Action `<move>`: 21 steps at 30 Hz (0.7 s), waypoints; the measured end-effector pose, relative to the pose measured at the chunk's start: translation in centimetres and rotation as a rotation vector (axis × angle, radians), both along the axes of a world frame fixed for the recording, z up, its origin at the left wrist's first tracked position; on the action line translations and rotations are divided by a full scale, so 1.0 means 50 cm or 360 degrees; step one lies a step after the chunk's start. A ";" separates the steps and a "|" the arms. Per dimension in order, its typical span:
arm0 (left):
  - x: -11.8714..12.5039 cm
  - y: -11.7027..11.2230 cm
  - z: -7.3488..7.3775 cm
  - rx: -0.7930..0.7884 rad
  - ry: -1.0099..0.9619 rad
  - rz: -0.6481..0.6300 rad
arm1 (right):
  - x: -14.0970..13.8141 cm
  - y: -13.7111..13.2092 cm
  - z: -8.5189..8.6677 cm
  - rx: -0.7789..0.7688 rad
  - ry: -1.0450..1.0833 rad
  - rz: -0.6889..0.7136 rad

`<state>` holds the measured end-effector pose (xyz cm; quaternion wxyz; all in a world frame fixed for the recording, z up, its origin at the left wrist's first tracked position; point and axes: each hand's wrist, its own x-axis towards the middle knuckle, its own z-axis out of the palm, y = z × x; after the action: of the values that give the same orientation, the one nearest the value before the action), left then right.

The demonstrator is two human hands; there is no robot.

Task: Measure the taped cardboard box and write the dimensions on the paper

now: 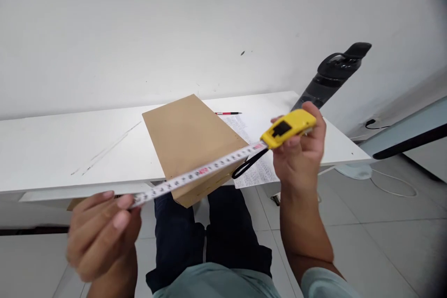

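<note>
A yellow tape measure point(296, 123) with a black wrist strap point(249, 165) is gripped in my right hand point(302, 153), raised over the right part of the desk. Its white blade point(213, 166) is pulled out and slants down to the left. My left hand point(104, 237) pinches the blade's free end between thumb and fingers, in front of the desk edge. Beneath the stretched blade lies a brown cardboard box point(192, 135), jutting past the desk's front edge above my lap. Whether the blade touches the box I cannot tell.
The white desk point(70, 144) stands against a wall. Partly under the box lies a handwritten sheet point(260, 170), with a red and black pen point(228, 113) behind it. A dark bottle point(330, 77) stands behind my right hand. A cable point(398, 193) runs along the floor at right.
</note>
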<state>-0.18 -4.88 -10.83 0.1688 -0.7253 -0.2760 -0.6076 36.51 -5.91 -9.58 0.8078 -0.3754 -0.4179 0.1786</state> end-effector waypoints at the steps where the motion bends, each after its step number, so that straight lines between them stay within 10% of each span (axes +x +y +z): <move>1: -0.007 0.028 0.009 0.0214 -0.0024 0.0007 | 0.025 0.032 -0.006 0.0006 0.0003 -0.0020; 6: -0.005 0.093 0.009 0.0101 0.0159 0.0051 | 0.062 0.116 -0.054 -0.0163 -0.0109 -0.0016; 21: 0.089 0.032 -0.048 -0.0306 0.0273 -0.0287 | 0.027 0.082 -0.041 -0.0328 -0.0392 0.0149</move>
<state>4.29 -3.30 -13.22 0.0664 -0.8093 -0.2513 -0.5268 37.88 -1.83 -11.61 0.6985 -0.4554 -0.5104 0.2105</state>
